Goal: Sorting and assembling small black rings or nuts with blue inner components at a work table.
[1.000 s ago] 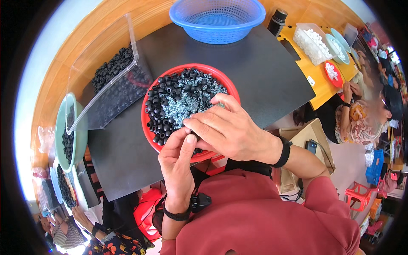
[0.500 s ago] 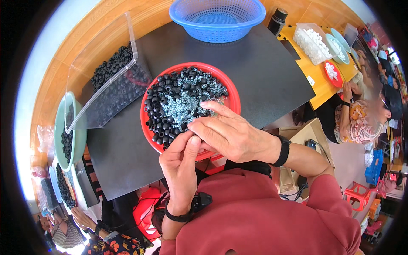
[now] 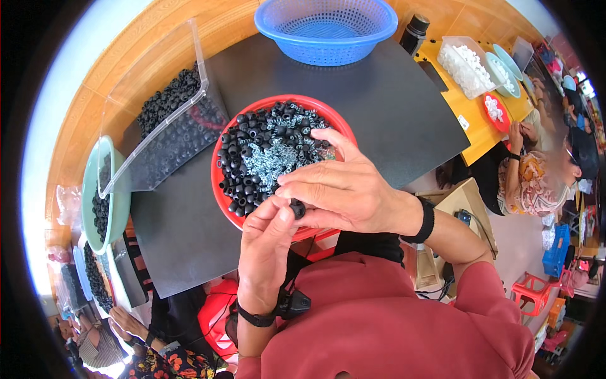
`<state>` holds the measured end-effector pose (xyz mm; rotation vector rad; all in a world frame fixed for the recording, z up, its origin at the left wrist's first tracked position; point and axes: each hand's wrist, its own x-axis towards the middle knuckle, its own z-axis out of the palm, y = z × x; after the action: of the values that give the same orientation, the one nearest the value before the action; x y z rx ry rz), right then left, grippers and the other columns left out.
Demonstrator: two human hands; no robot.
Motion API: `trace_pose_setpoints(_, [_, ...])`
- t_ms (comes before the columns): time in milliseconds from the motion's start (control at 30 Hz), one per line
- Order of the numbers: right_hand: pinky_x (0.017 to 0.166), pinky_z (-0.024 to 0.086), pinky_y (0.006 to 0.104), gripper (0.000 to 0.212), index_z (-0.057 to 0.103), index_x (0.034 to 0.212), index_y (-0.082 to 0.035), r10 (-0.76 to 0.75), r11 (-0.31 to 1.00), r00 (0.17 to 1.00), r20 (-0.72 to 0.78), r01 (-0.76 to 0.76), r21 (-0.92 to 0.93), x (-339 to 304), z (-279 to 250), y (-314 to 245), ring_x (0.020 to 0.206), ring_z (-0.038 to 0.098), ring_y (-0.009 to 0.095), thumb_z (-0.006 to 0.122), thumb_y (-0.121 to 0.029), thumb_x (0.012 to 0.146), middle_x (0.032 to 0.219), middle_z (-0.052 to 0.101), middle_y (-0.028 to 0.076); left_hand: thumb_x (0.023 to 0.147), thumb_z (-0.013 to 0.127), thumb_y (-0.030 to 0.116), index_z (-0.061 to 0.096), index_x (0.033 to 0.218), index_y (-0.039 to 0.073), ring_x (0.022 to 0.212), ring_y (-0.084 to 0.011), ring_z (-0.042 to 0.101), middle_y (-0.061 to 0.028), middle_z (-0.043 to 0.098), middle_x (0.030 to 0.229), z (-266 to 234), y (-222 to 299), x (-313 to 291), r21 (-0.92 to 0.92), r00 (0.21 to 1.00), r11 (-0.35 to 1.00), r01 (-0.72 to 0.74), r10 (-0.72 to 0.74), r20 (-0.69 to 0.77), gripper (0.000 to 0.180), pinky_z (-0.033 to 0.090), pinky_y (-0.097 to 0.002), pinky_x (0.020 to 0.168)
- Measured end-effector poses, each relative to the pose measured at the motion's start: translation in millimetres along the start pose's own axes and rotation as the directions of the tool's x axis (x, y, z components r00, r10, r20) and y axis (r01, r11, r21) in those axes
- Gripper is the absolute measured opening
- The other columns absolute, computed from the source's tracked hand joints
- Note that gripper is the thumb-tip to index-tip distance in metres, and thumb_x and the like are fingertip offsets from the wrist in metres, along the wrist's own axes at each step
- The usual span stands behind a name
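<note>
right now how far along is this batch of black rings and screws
Done, by the look of it: a clear bin and a green bowl at the left hold black pieces. In hand: one black ring pinched between the left hand and right hand at the near rim of the red bowl. Left: the red bowl is heaped with loose black rings and silvery screws.

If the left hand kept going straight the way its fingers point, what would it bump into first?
Probably the small black ring pinched at its fingertips, with the right hand touching there. The left hand points up toward the red bowl beyond.
</note>
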<state>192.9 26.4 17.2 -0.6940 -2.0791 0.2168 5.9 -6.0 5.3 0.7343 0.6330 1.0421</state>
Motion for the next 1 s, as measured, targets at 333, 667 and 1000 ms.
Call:
trace_pose_setpoints(333, [0.104, 0.034, 0.0495, 0.04, 0.068, 0.109, -0.009, 0.081, 0.995, 0.997, 0.02, -0.082, 0.051, -5, -1, -3, 0.098, 0.068, 0.015, 0.079, -0.025, 0.075, 0.11, 0.07, 0.004, 0.097, 0.054, 0.013, 0.06, 0.119, -0.003, 0.095, -0.0188, 0.065, -0.012, 0.067, 0.107, 16, 5, 3, -0.1, 0.997, 0.993, 0.069, -0.071, -0.018, 0.028, 0.049, -0.0342, 0.091])
trace_pose_setpoints(667, [0.099, 0.036, 0.051, 0.036, 0.062, 0.103, -0.005, 0.015, 0.991, 1.0, 0.016, -0.013, -0.136, -3, 3, -6, 0.082, 0.065, 0.018, 0.075, -0.025, 0.076, 0.095, 0.066, 0.005, 0.093, 0.06, 0.003, 0.065, 0.108, -0.006, 0.086, -0.0092, 0.062, -0.0062, 0.068, 0.095, 18, 2, -1, 0.254, 0.977, 0.962, -0.102, 0.146, -0.158, 0.018, 0.049, -0.023, 0.081])
trace_pose_setpoints(1000, [0.098, 0.04, 0.0476, 0.035, 0.062, 0.103, -0.001, -0.044, 0.994, 0.999, 0.011, 0.045, -0.103, -7, 2, -1, 0.084, 0.064, 0.021, 0.074, -0.021, 0.077, 0.095, 0.066, 0.008, 0.097, 0.058, 0.011, 0.064, 0.113, -0.007, 0.09, -0.0087, 0.06, -0.0056, 0.067, 0.099, 15, 0, -6, 0.325, 0.989, 0.943, -0.072, 0.11, -0.1, 0.025, 0.048, -0.0226, 0.082])
